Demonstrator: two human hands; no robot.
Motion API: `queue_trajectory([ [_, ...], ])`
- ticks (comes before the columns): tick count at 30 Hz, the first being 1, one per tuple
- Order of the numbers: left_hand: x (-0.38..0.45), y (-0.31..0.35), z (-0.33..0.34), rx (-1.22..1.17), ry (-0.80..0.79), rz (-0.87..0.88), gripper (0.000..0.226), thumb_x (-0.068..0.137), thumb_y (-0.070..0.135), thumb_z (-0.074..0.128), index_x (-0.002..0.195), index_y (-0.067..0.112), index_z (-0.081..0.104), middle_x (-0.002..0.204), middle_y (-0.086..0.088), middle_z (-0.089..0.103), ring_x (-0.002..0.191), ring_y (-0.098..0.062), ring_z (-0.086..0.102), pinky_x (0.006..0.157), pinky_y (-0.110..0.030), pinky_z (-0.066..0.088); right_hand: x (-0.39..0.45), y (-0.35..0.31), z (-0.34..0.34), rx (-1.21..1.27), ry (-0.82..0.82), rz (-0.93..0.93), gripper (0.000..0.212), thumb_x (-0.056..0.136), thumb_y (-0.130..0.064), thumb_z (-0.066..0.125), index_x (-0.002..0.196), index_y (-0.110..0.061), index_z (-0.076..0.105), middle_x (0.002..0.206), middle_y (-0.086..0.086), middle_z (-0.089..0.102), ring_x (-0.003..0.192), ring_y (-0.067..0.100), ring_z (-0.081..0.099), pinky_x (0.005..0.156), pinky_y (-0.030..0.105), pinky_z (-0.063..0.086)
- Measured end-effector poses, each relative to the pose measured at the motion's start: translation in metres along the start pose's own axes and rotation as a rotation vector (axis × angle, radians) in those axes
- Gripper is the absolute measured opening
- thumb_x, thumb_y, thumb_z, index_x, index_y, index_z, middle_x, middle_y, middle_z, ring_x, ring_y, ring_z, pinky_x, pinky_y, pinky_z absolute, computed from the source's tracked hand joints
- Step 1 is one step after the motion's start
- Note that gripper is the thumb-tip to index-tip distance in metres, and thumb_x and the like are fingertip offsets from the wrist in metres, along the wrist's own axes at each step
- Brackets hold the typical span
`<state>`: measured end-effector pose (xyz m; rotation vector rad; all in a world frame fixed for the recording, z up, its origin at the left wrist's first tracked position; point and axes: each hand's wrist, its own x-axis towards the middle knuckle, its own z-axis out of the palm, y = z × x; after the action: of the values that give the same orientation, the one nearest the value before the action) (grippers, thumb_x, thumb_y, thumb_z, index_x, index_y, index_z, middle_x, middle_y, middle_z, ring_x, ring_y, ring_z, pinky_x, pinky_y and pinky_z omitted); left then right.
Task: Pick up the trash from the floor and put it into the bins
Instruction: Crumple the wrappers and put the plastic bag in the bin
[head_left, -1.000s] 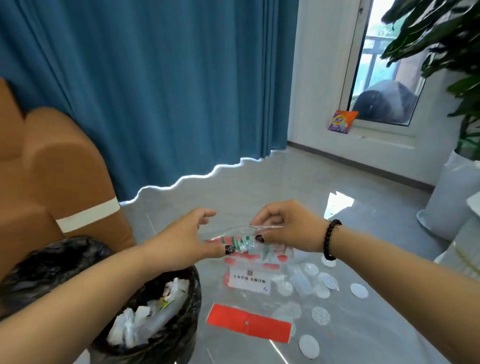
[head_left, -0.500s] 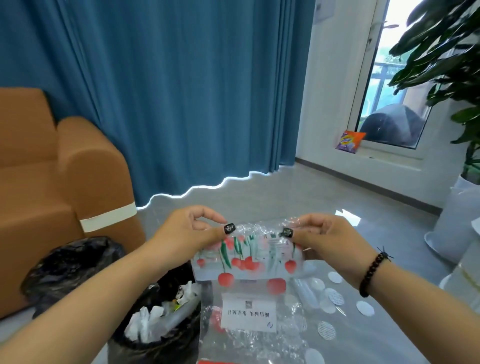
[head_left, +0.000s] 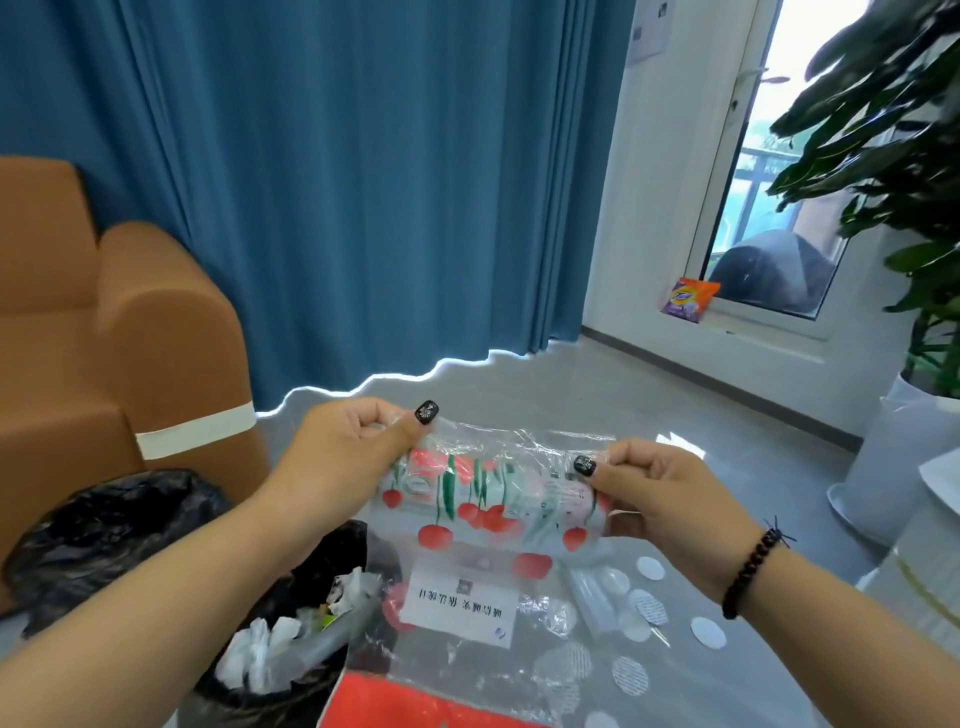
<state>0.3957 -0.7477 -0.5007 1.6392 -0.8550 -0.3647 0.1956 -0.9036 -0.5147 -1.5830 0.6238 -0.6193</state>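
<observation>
Where it hangs between them, plastic bag (head_left: 483, 499), top corners pinched by left hand (head_left: 348, 452), right hand (head_left: 670, 499).

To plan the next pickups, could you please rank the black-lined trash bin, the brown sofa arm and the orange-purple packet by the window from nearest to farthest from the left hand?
From the left hand:
1. Black-lined trash bin, just below it, lower left.
2. Brown sofa arm, farther left, in front of the curtain.
3. Orange-purple packet, far right, on the window ledge.
</observation>
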Motion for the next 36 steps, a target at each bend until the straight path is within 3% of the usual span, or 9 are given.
queue_trajectory([
  [5, -0.005, -0.014, 0.003, -0.047, -0.039, -0.062, 0.077, 0.077, 0.062, 0.056, 0.082, -0.014, 0.058, 0.073, -0.029, 0.064, 0.061, -0.027, 0.054, 0.070, -0.037, 0.047, 0.003, -0.002, -0.002, -0.007, -0.030, -0.017, 0.013, 0.086, -0.004, 0.061, 0.095, -0.006, 0.071, 0.083, 0.019, 0.071, 0.062, 0.023, 0.062, 0.059, 0.032, 0.058],
  [10, -0.016, -0.023, 0.001, -0.087, -0.150, -0.144, 0.081, 0.075, 0.064, 0.049, 0.090, -0.014, 0.062, 0.083, -0.027, 0.071, 0.080, -0.040, 0.069, 0.089, -0.049, 0.052, 0.008, 0.002, 0.002, 0.006, -0.022, -0.010, 0.012, 0.089, -0.007, 0.058, 0.084, -0.003, 0.069, 0.068, 0.011, 0.067, 0.048, 0.017, 0.060, 0.048, 0.025, 0.050],
  [12, -0.013, -0.027, -0.002, -0.088, -0.132, -0.167, 0.083, 0.078, 0.065, 0.047, 0.083, -0.017, 0.057, 0.084, -0.034, 0.066, 0.073, -0.042, 0.064, 0.089, -0.050, 0.051, 0.008, 0.005, 0.005, 0.002, -0.055, 0.011, 0.017, 0.089, -0.008, 0.059, 0.073, -0.006, 0.064, 0.068, 0.010, 0.067, 0.051, 0.014, 0.059, 0.050, 0.023, 0.050],
  [16, -0.013, -0.032, -0.003, -0.050, -0.085, -0.205, 0.060, 0.079, 0.064, 0.048, 0.048, 0.014, 0.060, 0.066, -0.024, 0.066, 0.064, -0.034, 0.059, 0.073, -0.039, 0.048, 0.008, 0.011, 0.010, 0.044, -0.069, 0.020, 0.022, 0.088, -0.006, 0.060, 0.066, -0.008, 0.060, 0.069, 0.010, 0.068, 0.054, 0.015, 0.057, 0.050, 0.023, 0.050],
  [18, -0.013, -0.033, -0.003, -0.114, -0.133, -0.208, 0.049, 0.087, 0.050, 0.051, 0.070, 0.010, 0.072, 0.077, -0.018, 0.073, 0.072, -0.033, 0.069, 0.070, -0.035, 0.055, 0.009, 0.011, 0.010, 0.042, -0.043, 0.005, 0.018, 0.089, -0.007, 0.060, 0.071, -0.004, 0.060, 0.064, 0.007, 0.067, 0.050, 0.013, 0.057, 0.049, 0.022, 0.049],
  [21, -0.013, -0.032, -0.005, -0.122, -0.208, -0.154, 0.035, 0.078, 0.032, 0.067, 0.107, 0.014, 0.068, 0.093, -0.009, 0.076, 0.087, -0.029, 0.072, 0.078, -0.044, 0.058, 0.011, 0.012, 0.008, 0.016, -0.005, 0.001, 0.017, 0.090, -0.006, 0.059, 0.074, -0.002, 0.060, 0.062, 0.006, 0.067, 0.049, 0.011, 0.059, 0.047, 0.021, 0.049],
  [25, -0.011, -0.032, -0.006, -0.120, -0.159, -0.128, 0.037, 0.069, 0.025, 0.072, 0.103, 0.013, 0.068, 0.090, -0.014, 0.075, 0.092, -0.037, 0.069, 0.088, -0.052, 0.053, 0.010, 0.015, 0.006, -0.039, -0.027, -0.013, 0.022, 0.087, -0.011, 0.063, 0.066, -0.008, 0.062, 0.066, 0.010, 0.066, 0.052, 0.015, 0.058, 0.050, 0.025, 0.051],
  [31, -0.008, -0.030, -0.004, -0.200, -0.172, -0.168, 0.036, 0.072, 0.032, 0.065, 0.094, 0.004, 0.065, 0.079, -0.018, 0.074, 0.063, -0.023, 0.071, 0.057, -0.033, 0.059, 0.009, 0.012, 0.001, -0.028, -0.053, -0.039, 0.022, 0.088, -0.012, 0.062, 0.066, -0.008, 0.064, 0.072, 0.017, 0.066, 0.055, 0.026, 0.060, 0.056, 0.031, 0.054],
  [36, -0.009, -0.032, -0.008, -0.354, -0.239, -0.214, 0.034, 0.069, 0.013, 0.068, 0.100, 0.000, 0.066, 0.088, -0.022, 0.073, 0.071, -0.025, 0.073, 0.064, -0.032, 0.060, 0.009, 0.015, -0.004, 0.110, -0.100, 0.006, 0.013, 0.089, -0.006, 0.057, 0.085, -0.008, 0.069, 0.069, 0.012, 0.066, 0.054, 0.020, 0.059, 0.052, 0.029, 0.055],
])
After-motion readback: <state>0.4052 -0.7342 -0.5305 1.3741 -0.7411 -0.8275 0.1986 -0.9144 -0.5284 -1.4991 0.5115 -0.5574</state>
